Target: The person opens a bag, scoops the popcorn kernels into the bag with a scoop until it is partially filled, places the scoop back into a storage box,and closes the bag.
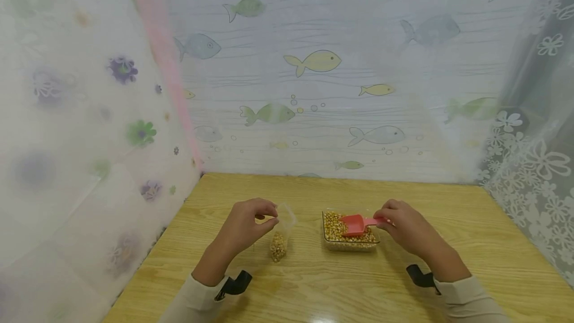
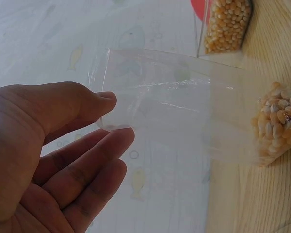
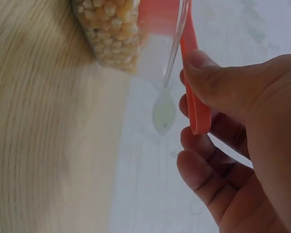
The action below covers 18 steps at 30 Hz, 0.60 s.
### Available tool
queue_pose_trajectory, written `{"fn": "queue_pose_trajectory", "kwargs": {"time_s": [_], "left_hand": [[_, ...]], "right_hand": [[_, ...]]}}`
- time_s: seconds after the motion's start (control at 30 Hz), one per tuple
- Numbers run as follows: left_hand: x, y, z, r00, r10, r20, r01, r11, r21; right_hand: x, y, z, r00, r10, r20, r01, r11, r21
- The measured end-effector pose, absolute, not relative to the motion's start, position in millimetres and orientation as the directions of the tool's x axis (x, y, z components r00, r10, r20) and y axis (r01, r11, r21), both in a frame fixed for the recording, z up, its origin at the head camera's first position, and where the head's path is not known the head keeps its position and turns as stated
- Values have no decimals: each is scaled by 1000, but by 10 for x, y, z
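My left hand (image 1: 253, 218) pinches the top edge of a clear plastic bag (image 2: 160, 97) between thumb and fingers. Corn kernels (image 2: 277, 119) fill the bag's bottom, which is low by the wooden table. With my right hand (image 1: 405, 226) I grip the handle (image 3: 196, 97) of a red plastic scoop (image 1: 354, 225), thumb on one side and fingers on the other. The scoop's blade lies in the corn of a clear rectangular container (image 1: 351, 246), to the right of the bag. More kernels (image 3: 114, 29) show through the container's wall in the right wrist view.
The wood-grain table (image 1: 305, 288) extends around bag and container. A fish-patterned curtain (image 1: 314, 88) hangs behind its far edge, with a flowered sheet (image 1: 89, 138) along the left and a lacy one (image 1: 538, 163) at right. Each wrist wears a black camera mount (image 1: 237, 283).
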<state>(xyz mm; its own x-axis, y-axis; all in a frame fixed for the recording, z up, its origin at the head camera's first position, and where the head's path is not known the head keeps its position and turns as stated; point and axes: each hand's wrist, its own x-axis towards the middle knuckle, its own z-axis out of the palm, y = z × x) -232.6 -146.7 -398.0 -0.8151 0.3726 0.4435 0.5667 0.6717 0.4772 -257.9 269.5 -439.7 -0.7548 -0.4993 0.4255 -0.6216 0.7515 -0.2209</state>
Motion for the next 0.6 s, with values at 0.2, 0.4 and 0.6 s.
{"fn": "queue_pose_trajectory", "kwargs": {"time_s": [0.2, 0.4, 0.6], "left_hand": [[-2330, -1468, -3986, -816, 372, 442, 566, 671, 479], [-2337, -1473, -3996, -815, 373, 443, 567, 672, 477], [-2343, -1469, -4005, -811, 372, 452, 572, 667, 477]], "right_hand": [[-2605, 2663, -4448, -714, -519, 469, -658, 727, -197], [-2611, 2635, -4487, -688, -512, 515, -675, 711, -195], [-2634, 2623, -4552, -707, -494, 506, -667, 703, -245]]}}
